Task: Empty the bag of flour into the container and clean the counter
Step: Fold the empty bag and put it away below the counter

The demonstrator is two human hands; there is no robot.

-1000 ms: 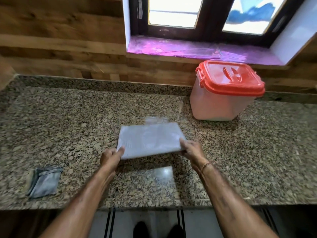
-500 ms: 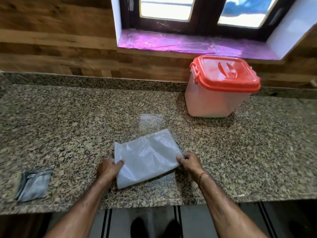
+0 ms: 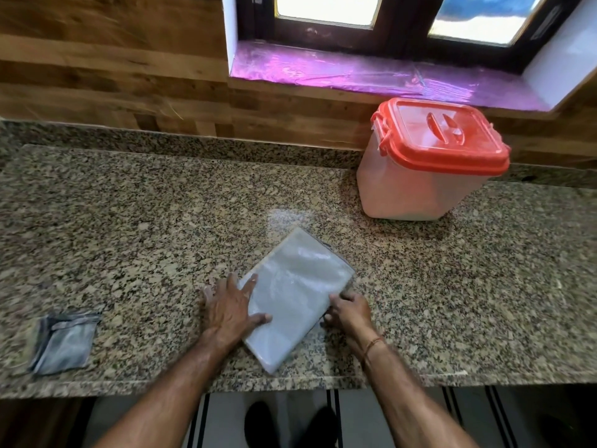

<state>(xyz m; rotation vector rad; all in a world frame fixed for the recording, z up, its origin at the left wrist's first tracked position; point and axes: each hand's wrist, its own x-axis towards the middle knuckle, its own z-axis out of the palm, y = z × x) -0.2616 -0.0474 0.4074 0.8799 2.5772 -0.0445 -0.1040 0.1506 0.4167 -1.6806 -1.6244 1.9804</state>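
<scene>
My left hand presses flat, fingers spread, on the bag near the counter front edge, probably to smooth it; my right hand pinches its side.

Left hand presses the flat bag on the counter; right hand pinches its edge.

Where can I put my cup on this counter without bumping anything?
The biggest bare stretch of counter lies between the grey cloth and the plastic bag, back to the wall. More lies right of the bag, in front of the container. It is crowded around the bag, where the left hand and right hand are.
</scene>
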